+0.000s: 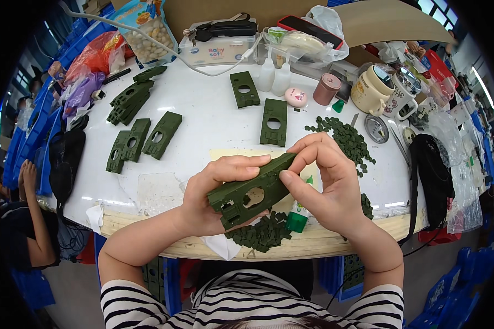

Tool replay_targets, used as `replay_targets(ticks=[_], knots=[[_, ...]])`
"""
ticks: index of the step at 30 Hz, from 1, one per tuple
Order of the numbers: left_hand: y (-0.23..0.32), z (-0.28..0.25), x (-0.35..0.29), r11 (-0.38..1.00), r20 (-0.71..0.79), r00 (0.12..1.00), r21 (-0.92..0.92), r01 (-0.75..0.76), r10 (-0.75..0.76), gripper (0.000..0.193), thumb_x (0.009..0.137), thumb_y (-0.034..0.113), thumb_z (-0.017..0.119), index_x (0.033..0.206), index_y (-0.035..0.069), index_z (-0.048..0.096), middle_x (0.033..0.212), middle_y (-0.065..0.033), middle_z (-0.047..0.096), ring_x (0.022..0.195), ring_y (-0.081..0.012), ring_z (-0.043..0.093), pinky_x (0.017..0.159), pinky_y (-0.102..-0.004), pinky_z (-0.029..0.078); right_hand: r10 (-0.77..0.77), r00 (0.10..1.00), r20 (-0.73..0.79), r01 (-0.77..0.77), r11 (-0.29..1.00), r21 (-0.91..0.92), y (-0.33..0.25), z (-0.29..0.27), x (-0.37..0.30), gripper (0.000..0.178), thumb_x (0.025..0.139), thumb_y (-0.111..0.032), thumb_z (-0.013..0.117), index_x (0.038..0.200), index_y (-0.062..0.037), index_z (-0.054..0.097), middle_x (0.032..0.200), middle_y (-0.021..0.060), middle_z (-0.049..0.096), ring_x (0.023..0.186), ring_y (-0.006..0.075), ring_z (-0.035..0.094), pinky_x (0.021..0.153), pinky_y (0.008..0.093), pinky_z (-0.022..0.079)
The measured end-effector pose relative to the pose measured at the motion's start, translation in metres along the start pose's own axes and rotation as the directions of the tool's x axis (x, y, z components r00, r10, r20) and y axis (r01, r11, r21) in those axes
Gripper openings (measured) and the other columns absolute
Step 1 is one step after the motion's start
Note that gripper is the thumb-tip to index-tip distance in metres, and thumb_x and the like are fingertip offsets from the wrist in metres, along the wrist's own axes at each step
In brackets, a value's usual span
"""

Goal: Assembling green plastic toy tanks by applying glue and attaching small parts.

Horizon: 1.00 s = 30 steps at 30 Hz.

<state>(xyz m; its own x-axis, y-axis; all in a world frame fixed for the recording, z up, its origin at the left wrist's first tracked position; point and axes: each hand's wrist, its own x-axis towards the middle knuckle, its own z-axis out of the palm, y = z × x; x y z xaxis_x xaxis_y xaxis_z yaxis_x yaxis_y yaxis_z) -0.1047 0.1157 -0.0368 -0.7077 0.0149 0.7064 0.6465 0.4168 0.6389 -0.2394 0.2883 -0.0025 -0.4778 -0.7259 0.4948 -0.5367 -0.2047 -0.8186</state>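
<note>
My left hand (214,183) is closed around a dark green plastic model tank hull (236,198), thumb along its upper edge. The hull is tilted, with its round opening facing up. At its far right end, the thumb and bent fingers of my right hand (324,183) pinch the corner. Whether a small piece sits between those fingertips is hidden. Below the hull lies a pile of small green plastic pieces (260,233), beside a glue bottle with a green cap (297,221). Another pile of small green pieces (346,142) spreads beyond my right hand.
More green hulls (273,123) lie ahead and at the left (130,141). White squeeze bottles (267,75), a pink tin (327,89) and mugs (370,90) stand at the back. Tweezers (399,143) and a black bag (431,170) lie right. Another person's arm (35,214) shows far left.
</note>
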Motion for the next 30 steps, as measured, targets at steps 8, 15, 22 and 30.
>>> replay_targets(ticks=[8, 15, 22, 30], knots=[[-0.004, -0.011, 0.002, 0.910, 0.108, 0.963, -0.315, 0.270, -0.249, 0.065, 0.072, 0.000, 0.080, 0.123, 0.007, 0.040, 0.137, -0.0248, 0.045, 0.124, -0.0282, 0.051, 0.102, -0.0417, 0.046, 0.072, 0.997, 0.000, -0.072, 0.992, 0.107, -0.005, -0.005, 0.002, 0.008, 0.085, -0.006, 0.062, 0.084, -0.0014, 0.056, 0.089, 0.0090, 0.059, 0.087, 0.0188, 0.055, 0.082, 0.0307, 0.042], [-0.005, -0.011, -0.001, 0.752, 0.094, 0.903, -0.521, 0.403, -0.419, 0.061, 0.074, -0.001, 0.078, 0.124, 0.004, 0.043, 0.139, -0.0190, 0.047, 0.116, -0.0165, 0.055, 0.097, -0.0325, 0.048, 0.018, 1.000, -0.007, -0.017, 0.997, 0.070, -0.001, -0.004, 0.003, 0.007, 0.086, -0.005, 0.062, 0.085, -0.0011, 0.056, 0.089, 0.0082, 0.060, 0.085, 0.0171, 0.055, 0.080, 0.0300, 0.043], [-0.011, -0.035, 0.009, 0.830, -0.119, 0.862, -0.360, 0.426, -0.494, 0.074, 0.076, 0.018, 0.080, 0.133, 0.003, 0.036, 0.142, -0.0225, 0.040, 0.124, -0.0292, 0.050, 0.102, -0.0454, 0.046, 0.002, 0.999, 0.052, 0.007, 0.985, -0.170, -0.010, -0.010, 0.006, 0.009, 0.085, -0.005, 0.067, 0.084, 0.0004, 0.061, 0.073, 0.0047, 0.060, 0.065, 0.0136, 0.057, 0.062, 0.0253, 0.046], [-0.007, -0.038, 0.010, 0.808, -0.174, 0.828, -0.394, 0.437, -0.533, 0.078, 0.076, 0.018, 0.079, 0.137, 0.001, 0.034, 0.133, -0.0158, 0.047, 0.118, -0.0282, 0.054, 0.099, -0.0474, 0.049, 0.066, 0.785, 0.616, 0.353, 0.770, -0.532, -0.011, 0.013, -0.018, 0.008, 0.070, -0.005, 0.065, 0.077, -0.0046, 0.061, 0.071, 0.0058, 0.057, 0.068, 0.0229, 0.061, 0.056, 0.0347, 0.049]])
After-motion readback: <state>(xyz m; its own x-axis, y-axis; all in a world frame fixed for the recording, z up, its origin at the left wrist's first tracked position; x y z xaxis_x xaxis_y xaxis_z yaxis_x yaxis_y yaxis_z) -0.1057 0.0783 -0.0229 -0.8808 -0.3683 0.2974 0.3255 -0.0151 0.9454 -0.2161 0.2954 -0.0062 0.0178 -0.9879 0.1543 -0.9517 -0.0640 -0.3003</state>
